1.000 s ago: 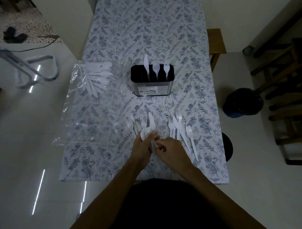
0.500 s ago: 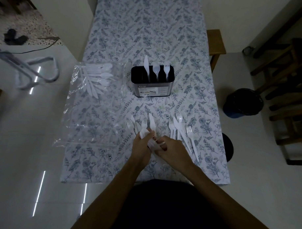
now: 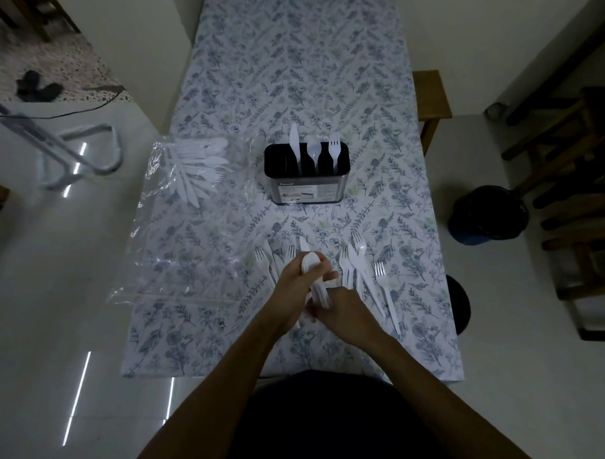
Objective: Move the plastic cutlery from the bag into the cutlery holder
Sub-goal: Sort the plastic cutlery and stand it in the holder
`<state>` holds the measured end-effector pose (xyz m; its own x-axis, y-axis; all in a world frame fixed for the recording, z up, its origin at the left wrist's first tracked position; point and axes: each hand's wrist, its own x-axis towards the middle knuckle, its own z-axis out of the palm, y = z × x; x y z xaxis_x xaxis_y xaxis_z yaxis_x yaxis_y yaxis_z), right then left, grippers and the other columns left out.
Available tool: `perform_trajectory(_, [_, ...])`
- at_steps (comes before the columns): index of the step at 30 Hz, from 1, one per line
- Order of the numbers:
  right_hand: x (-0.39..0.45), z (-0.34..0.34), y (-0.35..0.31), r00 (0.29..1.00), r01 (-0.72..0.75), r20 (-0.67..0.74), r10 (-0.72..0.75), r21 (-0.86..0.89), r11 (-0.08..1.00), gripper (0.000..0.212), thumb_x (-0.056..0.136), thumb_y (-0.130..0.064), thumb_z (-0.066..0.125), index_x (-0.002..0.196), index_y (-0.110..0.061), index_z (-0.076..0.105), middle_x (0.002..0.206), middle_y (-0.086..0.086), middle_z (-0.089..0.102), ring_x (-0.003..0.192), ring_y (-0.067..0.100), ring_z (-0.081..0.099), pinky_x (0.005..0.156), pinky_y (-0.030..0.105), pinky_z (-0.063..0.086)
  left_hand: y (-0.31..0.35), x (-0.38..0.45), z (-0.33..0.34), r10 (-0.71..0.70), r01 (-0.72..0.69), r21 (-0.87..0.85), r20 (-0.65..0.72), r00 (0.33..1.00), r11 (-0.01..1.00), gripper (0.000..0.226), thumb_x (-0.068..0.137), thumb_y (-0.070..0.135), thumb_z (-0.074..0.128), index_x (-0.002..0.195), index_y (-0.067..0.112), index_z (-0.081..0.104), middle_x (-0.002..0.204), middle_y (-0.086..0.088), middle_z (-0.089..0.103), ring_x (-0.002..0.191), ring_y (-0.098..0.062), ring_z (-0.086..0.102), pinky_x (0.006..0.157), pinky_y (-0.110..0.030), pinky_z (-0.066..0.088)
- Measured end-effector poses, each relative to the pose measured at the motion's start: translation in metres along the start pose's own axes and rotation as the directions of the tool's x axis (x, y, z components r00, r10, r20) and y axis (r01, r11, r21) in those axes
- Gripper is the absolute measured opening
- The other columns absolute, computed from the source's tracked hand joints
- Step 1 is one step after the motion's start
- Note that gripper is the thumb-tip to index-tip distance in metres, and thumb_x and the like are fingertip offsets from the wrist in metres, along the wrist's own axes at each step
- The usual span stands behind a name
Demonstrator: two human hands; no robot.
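Gripping spoon bundle (image 3: 314,276) w/ both hands, now lifted slightly higher.

Left hand (image 3: 294,291) raised white spoon bundle (image 3: 313,276) slightly off table since 1 s ago, bowls now higher, above loose forks. Right hand (image 3: 346,308) shifted from pinching bundle's side to gripping handle end from below. Hands closer together, bundle more upright.

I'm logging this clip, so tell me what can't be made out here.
Head view:
- White plastic spoons bunched in the left hand and right hand: count hidden by fingers.
- Clear plastic bag: cutlery inside overlaps, count unclear.
- Black cutlery holder: label too small.
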<state>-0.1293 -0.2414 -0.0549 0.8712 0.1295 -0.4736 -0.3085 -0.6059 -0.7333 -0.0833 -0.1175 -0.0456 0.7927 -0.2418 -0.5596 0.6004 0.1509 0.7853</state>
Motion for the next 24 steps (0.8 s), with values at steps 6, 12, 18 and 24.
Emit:
perform_trajectory(6, [0.011,-0.018,-0.008,0.991,0.023,-0.13,-0.032,-0.073,0.997,0.027,0.098,-0.025,0.063,0.079,-0.005,0.066,0.07,0.007,0.068,0.055,0.014,0.061,0.053,0.024,0.042,0.043,0.009,-0.008,0.146,-0.18,0.508,0.107,0.984,0.842,0.041,0.091,0.039,0.074,0.125,0.019,0.063,0.116,0.002,0.069,0.105,-0.016,0.068,0.091,-0.032,0.057])
perform_trajectory(12, [0.03,-0.036,-0.019,0.959,0.089,-0.258,-0.117,-0.118,0.989,0.032,0.099,-0.027,0.06,0.08,-0.003,0.067,0.072,0.011,0.07,0.059,0.02,0.062,0.06,0.034,0.048,0.075,0.017,-0.013,0.231,-0.264,0.613,0.135,0.964,0.745,0.045,0.095,0.037,0.07,0.135,0.02,0.059,0.118,0.001,0.068,0.1,-0.019,0.071,0.072,-0.039,0.064])
perform_trajectory(18, [0.032,-0.035,-0.029,0.946,0.189,-0.246,-0.21,-0.106,0.976,0.019,0.098,-0.018,0.061,0.11,-0.005,0.067,0.089,0.011,0.074,0.071,0.021,0.069,0.064,0.031,0.055,0.079,0.023,-0.01,0.325,-0.385,0.643,0.216,0.921,0.662,0.025,0.096,0.026,0.068,0.121,0.023,0.062,0.11,0.006,0.069,0.089,-0.014,0.07,0.062,-0.021,0.051])
perform_trajectory(24, [0.036,-0.041,-0.03,0.973,0.162,-0.153,-0.174,-0.086,0.983,0.031,0.101,-0.034,0.056,0.121,-0.011,0.061,0.098,0.002,0.072,0.075,0.011,0.065,0.061,0.016,0.043,0.08,0.026,-0.013,0.317,-0.36,0.616,0.183,0.93,0.701,0.019,0.097,0.021,0.068,0.115,0.021,0.064,0.104,0.0,0.071,0.076,-0.015,0.073,0.063,-0.033,0.062])
